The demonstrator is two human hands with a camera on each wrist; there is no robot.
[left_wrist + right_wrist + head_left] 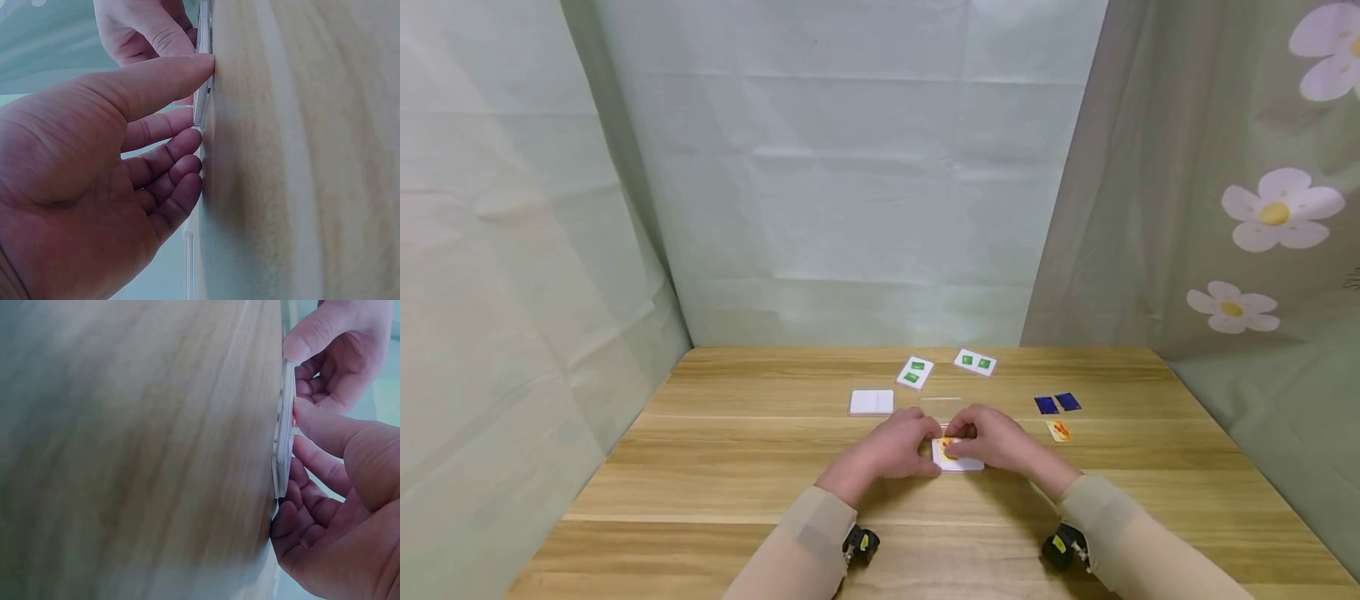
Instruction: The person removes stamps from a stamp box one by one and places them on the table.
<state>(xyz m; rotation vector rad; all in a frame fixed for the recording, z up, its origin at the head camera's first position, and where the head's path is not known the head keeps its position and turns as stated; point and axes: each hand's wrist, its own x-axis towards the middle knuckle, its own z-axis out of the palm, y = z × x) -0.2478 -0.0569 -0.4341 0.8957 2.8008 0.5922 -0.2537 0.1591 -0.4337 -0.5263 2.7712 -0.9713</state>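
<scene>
Fingers: left hand and right hand pinch the card stack.
Around: green cards, blue cards, white tile lie toward the table's far edge.
Stack: white, orange-yellow print.

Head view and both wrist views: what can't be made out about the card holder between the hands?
- White card holder, head view: both hands cover most of it; only an orange-yellow patch shows.
- Left hand and right hand, wrist views: holder seen edge-on only, its face hidden.
- Green picture cards and blue cards: too small to read.
</scene>
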